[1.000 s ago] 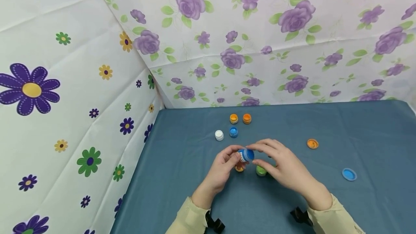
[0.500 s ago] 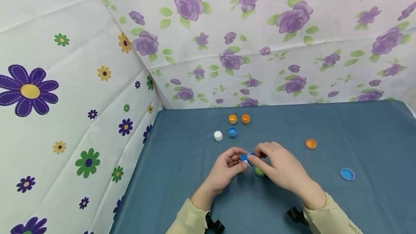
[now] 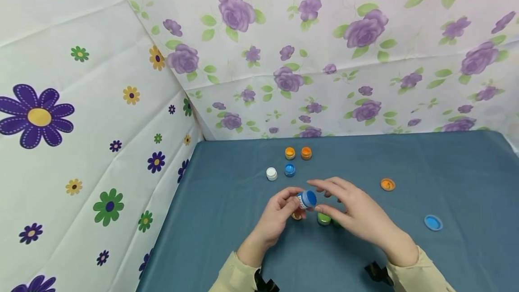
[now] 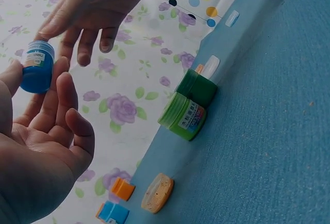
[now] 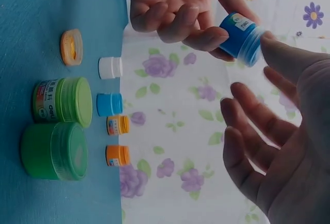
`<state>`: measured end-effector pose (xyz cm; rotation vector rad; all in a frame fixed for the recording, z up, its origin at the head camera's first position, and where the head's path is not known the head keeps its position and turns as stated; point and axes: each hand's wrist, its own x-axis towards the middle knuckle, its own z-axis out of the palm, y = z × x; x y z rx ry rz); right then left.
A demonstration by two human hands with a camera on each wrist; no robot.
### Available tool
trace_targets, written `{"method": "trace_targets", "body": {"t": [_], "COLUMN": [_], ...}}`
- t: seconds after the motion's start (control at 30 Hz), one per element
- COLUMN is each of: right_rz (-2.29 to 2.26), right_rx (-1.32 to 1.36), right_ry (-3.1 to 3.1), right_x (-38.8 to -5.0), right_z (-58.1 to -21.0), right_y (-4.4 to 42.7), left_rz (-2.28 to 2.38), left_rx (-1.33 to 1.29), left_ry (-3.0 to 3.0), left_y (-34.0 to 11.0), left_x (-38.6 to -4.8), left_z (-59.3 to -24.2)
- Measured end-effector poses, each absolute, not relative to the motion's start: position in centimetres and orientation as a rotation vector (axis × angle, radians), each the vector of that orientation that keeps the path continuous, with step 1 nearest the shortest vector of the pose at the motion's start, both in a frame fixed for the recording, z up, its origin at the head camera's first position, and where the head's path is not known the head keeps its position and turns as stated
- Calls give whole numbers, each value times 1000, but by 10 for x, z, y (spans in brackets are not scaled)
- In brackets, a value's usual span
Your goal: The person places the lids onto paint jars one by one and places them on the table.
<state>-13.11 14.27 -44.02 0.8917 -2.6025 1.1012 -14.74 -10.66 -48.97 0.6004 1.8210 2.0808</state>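
Observation:
A small blue jar with a label is pinched between the thumb and fingers of the left hand, its lid end tilted toward the right. In the left wrist view the jar is held above the table. Beside the lid, the right hand has its fingers spread; in the right wrist view its thumb is at the clear rim of the jar, and whether it touches cannot be told. Below the hands stand a light green jar and a dark green jar.
Toward the back are a white jar, an uncapped blue jar, a yellow jar and an orange jar. An orange lid and a blue lid lie at the right. A yellowish lid is near the green jars.
Since half a second ago, the right hand's fingers have come off the jar's lid and spread apart. The jar has turned in the left hand, so its blue top shows again.

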Motion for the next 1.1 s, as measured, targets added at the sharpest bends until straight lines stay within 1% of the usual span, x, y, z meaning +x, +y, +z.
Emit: {"method": "trace_targets", "body": {"t": [0.13,0.33,0.7,0.9,1.0,1.1], "right_rz": [1061,1038,1016,1073,1113,1095], "right_rx": [997,1003,716,628,693,855], "right_ry": [-2520,-2524,-2727,-2746,-2701,-2634], "right_x": [-131,-131,-128,-126,-126,-127], "right_z": [-442,-442,-439,-439,-439,-439], "right_y": [143,140,128,135,143,147], "left_rz": [2079,2095,2074,2053,2068,2072], "left_rx": [617,639,645,651,659,674], "left_ry": [1807,1772,1753,1777,1787,1796], "left_y": [-106,-107,-105,-104,-105,-106], "left_x": [-147,-147,-145,-144,-144,-145], "left_z": [-490,-492,-491,-489,-489,-489]}}
